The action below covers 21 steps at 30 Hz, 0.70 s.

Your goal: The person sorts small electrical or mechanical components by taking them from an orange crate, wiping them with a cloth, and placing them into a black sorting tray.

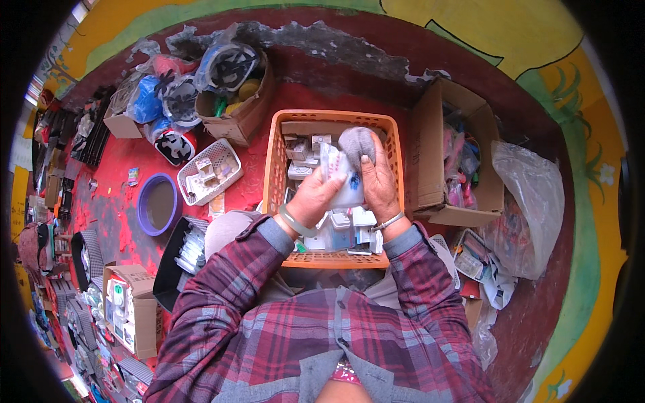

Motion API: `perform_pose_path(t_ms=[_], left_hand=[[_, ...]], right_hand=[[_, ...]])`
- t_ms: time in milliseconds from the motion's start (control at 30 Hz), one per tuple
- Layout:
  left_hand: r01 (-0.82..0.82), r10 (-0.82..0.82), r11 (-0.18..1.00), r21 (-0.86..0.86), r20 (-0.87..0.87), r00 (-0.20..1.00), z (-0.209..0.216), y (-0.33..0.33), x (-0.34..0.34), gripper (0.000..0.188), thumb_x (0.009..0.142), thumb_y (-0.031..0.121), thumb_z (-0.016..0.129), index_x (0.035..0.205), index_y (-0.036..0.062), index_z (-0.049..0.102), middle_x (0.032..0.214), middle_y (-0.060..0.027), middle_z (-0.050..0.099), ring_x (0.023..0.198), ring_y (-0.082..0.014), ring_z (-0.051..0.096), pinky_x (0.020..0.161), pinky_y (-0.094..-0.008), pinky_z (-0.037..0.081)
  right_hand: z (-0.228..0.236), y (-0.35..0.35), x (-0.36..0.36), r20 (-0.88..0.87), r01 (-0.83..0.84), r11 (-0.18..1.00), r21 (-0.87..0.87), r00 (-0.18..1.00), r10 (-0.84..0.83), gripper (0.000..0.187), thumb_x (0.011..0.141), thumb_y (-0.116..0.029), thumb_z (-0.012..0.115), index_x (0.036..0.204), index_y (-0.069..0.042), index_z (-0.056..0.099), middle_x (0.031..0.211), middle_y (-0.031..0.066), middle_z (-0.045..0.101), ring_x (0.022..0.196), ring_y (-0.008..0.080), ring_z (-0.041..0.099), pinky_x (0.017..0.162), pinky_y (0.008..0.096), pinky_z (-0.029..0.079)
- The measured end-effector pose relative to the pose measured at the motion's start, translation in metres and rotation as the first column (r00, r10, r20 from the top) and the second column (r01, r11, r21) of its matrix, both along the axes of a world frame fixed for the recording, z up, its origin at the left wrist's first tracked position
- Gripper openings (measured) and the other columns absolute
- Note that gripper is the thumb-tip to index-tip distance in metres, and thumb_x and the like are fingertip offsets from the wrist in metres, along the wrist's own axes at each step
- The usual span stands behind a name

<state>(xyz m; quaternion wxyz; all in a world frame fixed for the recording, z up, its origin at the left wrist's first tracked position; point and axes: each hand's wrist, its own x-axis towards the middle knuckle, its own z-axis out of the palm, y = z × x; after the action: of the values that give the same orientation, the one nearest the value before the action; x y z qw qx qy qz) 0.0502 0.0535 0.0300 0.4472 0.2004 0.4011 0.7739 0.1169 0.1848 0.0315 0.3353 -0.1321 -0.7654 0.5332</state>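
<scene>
My left hand (310, 198) is closed on a white, plastic-wrapped packet (347, 193) with red and blue marks. My right hand (380, 187) grips a bunched grey cloth (356, 141), its thumb pressed on the lower part, just above and beside the packet. Both hands are over an orange plastic basket (334, 115) with slotted sides. Inside it lie several white boxes (363, 217) and white switch-like pieces (340, 220). My hands and forearms hide part of the contents.
A cardboard box of wrapped colourful goods (440, 201) stands right of the basket, beside clear plastic sheeting (529, 215). To the left are a small white basket (237, 176), a purple basin (140, 205) and a black bin (161, 285). Another carton (232, 127) holds bagged items by the wall.
</scene>
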Motion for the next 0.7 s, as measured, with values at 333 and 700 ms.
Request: perform_pose_path(t_ms=[333, 700], left_hand=[[0.06, -0.244, 0.932, -0.358, -0.496, 0.833, -0.015, -0.003, -0.005, 0.029, 0.085, 0.006, 0.049, 0.113, 0.0003, 0.048, 0.106, -0.0043, 0.054, 0.097, -0.0139, 0.05, 0.084, -0.0274, 0.042], [-0.067, 0.069, 0.992, -0.105, 0.02, 0.997, -0.007, -0.006, -0.007, 0.026, 0.084, 0.003, 0.05, 0.11, 0.0006, 0.051, 0.102, -0.0056, 0.058, 0.091, -0.0142, 0.056, 0.081, -0.0283, 0.046]], right_hand=[[0.012, -0.025, 0.011, 0.213, -0.096, 0.807, 0.583, 0.976, -0.038, 0.035, 0.09, -0.029, 0.041, 0.11, -0.002, 0.052, 0.101, 0.0164, 0.056, 0.095, 0.0316, 0.051, 0.085, 0.04, 0.038], [-0.013, -0.01, -0.003, 0.261, 0.186, 0.977, 0.108, 0.943, -0.208, 0.033, 0.092, -0.032, 0.037, 0.101, -0.003, 0.05, 0.087, 0.0199, 0.057, 0.083, 0.0387, 0.053, 0.074, 0.0433, 0.042]])
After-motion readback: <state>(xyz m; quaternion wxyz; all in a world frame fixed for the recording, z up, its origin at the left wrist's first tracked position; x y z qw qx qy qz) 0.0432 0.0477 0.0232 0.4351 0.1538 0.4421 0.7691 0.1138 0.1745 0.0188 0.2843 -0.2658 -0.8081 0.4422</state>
